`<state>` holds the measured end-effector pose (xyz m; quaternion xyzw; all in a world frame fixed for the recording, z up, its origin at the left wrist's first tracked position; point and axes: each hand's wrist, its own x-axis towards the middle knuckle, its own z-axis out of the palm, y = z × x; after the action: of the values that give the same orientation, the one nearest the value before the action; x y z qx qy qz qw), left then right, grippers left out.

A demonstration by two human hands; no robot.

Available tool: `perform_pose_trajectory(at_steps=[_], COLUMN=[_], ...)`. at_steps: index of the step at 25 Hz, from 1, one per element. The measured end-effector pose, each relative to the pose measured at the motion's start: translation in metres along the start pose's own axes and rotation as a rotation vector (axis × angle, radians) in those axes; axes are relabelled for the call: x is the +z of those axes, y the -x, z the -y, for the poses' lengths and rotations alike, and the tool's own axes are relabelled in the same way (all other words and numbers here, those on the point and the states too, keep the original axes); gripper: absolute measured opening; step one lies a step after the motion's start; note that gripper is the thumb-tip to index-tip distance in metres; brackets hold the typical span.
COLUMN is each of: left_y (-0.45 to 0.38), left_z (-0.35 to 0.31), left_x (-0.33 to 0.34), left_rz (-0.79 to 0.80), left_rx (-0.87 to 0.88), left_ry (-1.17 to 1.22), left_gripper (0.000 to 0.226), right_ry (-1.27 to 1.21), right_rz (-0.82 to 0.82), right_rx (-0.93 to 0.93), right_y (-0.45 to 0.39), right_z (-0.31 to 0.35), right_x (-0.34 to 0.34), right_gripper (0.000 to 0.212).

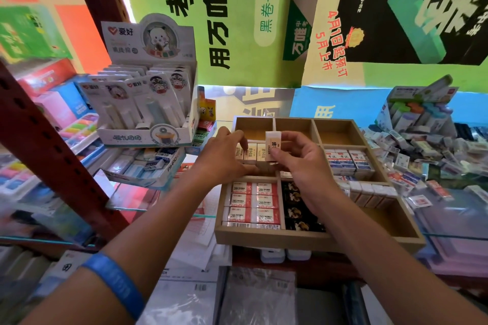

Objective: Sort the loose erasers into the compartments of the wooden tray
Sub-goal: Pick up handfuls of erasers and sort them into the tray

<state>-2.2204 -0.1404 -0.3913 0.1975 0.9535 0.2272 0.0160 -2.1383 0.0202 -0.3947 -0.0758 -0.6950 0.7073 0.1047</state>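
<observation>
The wooden tray sits in the middle, divided into several compartments. My right hand pinches a cream eraser upright above the middle-left compartment. My left hand rests its fingers on the cream erasers standing in that compartment. Red-and-white 2B erasers fill the front-left compartment. Black patterned erasers lie in the front-middle one. Blue-and-white erasers stand in the middle-right one, and white erasers in the front-right. The back row holds nothing visible.
A heap of loose erasers lies right of the tray. A display box of carded items stands at the left above a box of blue erasers. A red shelf post slants across the left. Posters cover the back wall.
</observation>
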Motion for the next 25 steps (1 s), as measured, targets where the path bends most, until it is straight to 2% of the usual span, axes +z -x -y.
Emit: perform_pose_trajectory(at_steps=[5, 10, 13, 16, 22, 25], left_y=[0.002, 0.001, 0.003, 0.015, 0.058, 0.057], left_z=[0.012, 0.016, 0.020, 0.029, 0.049, 0.040], left_x=[-0.013, -0.013, -0.010, -0.005, 0.021, 0.021], left_rz=[0.080, 0.099, 0.085, 0.016, -0.102, -0.143], left_rx=[0.058, 0.065, 0.065, 0.078, 0.015, 0.103], left_ry=[0.120, 0.179, 0.246, 0.398, 0.648, 0.588], left_gripper=[0.042, 0.044, 0.042, 0.028, 0.034, 0.019], right_ry=[0.250, 0.318, 0.355, 0.371, 0.457, 0.409], right_rz=[0.066, 0.163, 0.145, 0.114, 0.145, 0.118], right_rx=[-0.062, -0.090, -0.089, -0.085, -0.121, -0.110], right_y=[-0.004, -0.007, -0.009, -0.010, -0.007, -0.009], right_z=[0.005, 0.005, 0.006, 0.004, 0.000, -0.001], right_x=[-0.009, -0.009, -0.014, -0.017, -0.007, -0.009], right_gripper=[0.024, 0.048, 0.035, 0.018, 0.016, 0.015])
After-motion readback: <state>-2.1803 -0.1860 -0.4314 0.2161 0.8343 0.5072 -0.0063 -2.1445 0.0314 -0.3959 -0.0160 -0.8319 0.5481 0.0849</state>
